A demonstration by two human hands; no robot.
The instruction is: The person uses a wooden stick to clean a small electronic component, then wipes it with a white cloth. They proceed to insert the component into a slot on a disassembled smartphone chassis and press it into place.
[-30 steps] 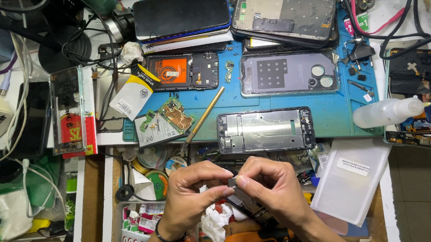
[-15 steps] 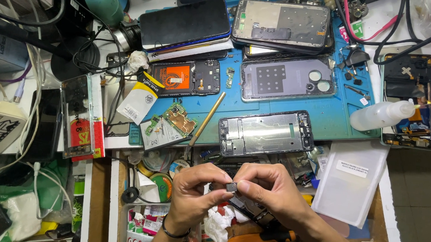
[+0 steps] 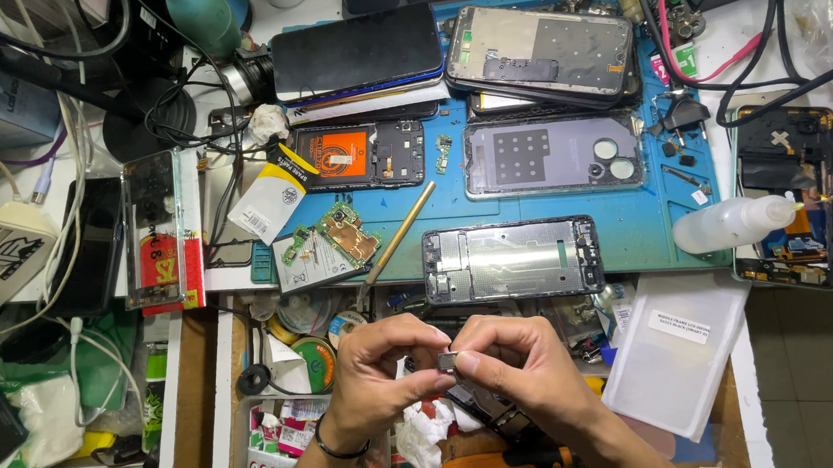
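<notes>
small dark part [image 3: 447,362] – long axis unclear | left hand [image 3: 374,376] and right hand [image 3: 524,371] – fingertips pinch it from either side, above phone frame [image 3: 511,259]

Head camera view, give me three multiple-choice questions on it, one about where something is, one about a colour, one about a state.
1. Where does the clear squeeze bottle lie?
A. at the right edge of the mat
B. in the left hand
C. on the fan at far left

2. What colour is the work mat?
A. red
B. blue
C. white

3. How is the small dark part held?
A. lying loose on the mat
C. gripped by one hand only
B. pinched between both hands

Answers:
1. A, the bottle lies on its side across the mat's right edge.
2. B, the bare mat around the phone frame is blue.
3. B, fingers of the left hand and the right hand meet on it.
</notes>
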